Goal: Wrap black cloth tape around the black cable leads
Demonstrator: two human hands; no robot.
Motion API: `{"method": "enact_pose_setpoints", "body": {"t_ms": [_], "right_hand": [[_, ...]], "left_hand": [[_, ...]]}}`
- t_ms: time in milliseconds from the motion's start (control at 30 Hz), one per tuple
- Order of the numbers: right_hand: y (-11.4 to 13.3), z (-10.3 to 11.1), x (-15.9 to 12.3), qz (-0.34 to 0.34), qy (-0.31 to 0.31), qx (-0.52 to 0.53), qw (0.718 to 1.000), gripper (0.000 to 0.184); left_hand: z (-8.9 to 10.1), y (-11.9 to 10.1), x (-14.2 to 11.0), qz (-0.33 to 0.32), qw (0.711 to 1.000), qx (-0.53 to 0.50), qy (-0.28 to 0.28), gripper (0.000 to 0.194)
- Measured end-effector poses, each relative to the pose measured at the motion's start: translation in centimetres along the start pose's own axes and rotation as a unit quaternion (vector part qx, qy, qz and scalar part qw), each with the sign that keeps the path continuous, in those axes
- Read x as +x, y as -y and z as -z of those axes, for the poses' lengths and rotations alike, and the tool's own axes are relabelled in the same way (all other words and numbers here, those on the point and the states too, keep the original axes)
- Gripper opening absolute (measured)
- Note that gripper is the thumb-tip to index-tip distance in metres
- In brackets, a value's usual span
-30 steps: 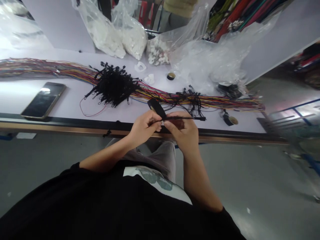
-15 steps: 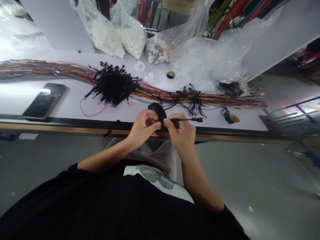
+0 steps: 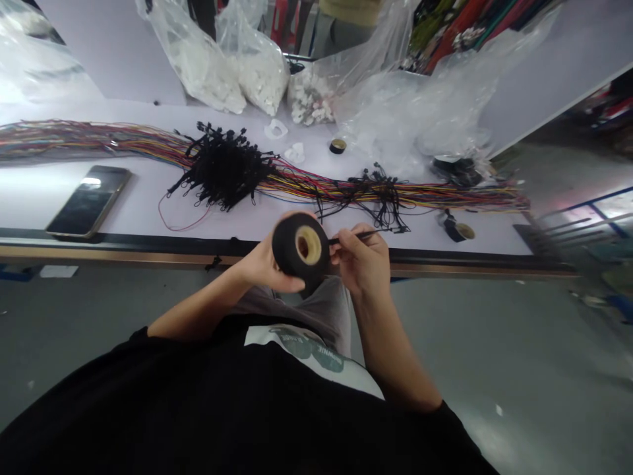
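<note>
My left hand (image 3: 270,267) is closed around a roll of black tape (image 3: 285,249), whose pale core faces up toward me. Just right of it, my right hand (image 3: 363,260) pinches a thin black cable (image 3: 364,234) that runs from beside the roll out past the fingers. Whether tape joins the roll to the cable I cannot tell. Beyond both hands lies a long bundle of coloured wires (image 3: 309,187). A dense heap of black connector leads (image 3: 225,168) sits on it to the left, and a smaller cluster of black leads (image 3: 380,198) to the right.
A phone (image 3: 89,201) lies at the left of the white table (image 3: 148,211). Smaller tape rolls are near the back (image 3: 338,146) and at the right (image 3: 459,231). Plastic bags of white parts (image 3: 267,79) line the back. A person (image 3: 346,30) stands beyond.
My left hand has turned the tape roll so its core faces up. My right hand has shifted slightly right, apart from the left, still holding the cable.
</note>
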State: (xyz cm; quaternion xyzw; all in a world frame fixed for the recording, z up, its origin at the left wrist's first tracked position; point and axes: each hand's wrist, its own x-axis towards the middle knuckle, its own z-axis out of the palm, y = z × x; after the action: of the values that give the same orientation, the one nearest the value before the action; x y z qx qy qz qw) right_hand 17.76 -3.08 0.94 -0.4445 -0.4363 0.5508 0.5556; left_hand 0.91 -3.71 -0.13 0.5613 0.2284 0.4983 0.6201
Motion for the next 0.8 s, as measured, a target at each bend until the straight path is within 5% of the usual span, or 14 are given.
{"method": "enact_pose_setpoints", "body": {"t_ms": [67,133,267,400,467,567,667,733,800], "right_hand": [[0.5,0.2,0.0,0.021,0.000,-0.065,0.998,0.030],[0.9,0.4,-0.2,0.092,0.000,-0.164,0.982,0.024],[1.2,0.3,-0.9,0.202,-0.016,-0.271,0.941,0.019],[0.4,-0.1,-1.1,0.134,0.023,-0.260,0.956,0.015],[0.0,-0.2,-1.2,0.130,0.020,-0.258,0.957,0.015],[-0.3,-0.3,-1.3,0.210,-0.032,-0.282,0.935,0.012],[-0.3,-0.3,-1.4,0.273,0.026,-0.274,0.922,0.013],[-0.4,-0.3,-1.3,0.265,0.069,-0.246,0.930,0.014],[-0.5,-0.2,-1.1,0.223,0.047,-0.199,0.953,0.017]], "left_hand": [[0.3,-0.3,-0.1,0.009,0.996,0.032,0.082,0.082],[0.4,-0.2,0.0,0.034,0.993,0.065,0.094,0.069],[-0.4,0.5,0.8,0.012,0.970,0.234,-0.068,0.012],[-1.5,0.5,1.2,-0.037,0.939,0.312,-0.138,0.009],[-1.9,0.4,1.1,-0.027,0.949,0.281,-0.139,0.009],[-1.9,0.6,1.1,0.031,0.979,0.141,-0.144,0.016],[-1.2,1.3,1.3,0.103,0.991,0.025,-0.078,0.023],[-0.7,1.6,1.4,0.128,0.992,0.006,-0.015,0.028],[-0.4,1.7,1.2,0.098,0.994,0.039,-0.019,0.034]]}}
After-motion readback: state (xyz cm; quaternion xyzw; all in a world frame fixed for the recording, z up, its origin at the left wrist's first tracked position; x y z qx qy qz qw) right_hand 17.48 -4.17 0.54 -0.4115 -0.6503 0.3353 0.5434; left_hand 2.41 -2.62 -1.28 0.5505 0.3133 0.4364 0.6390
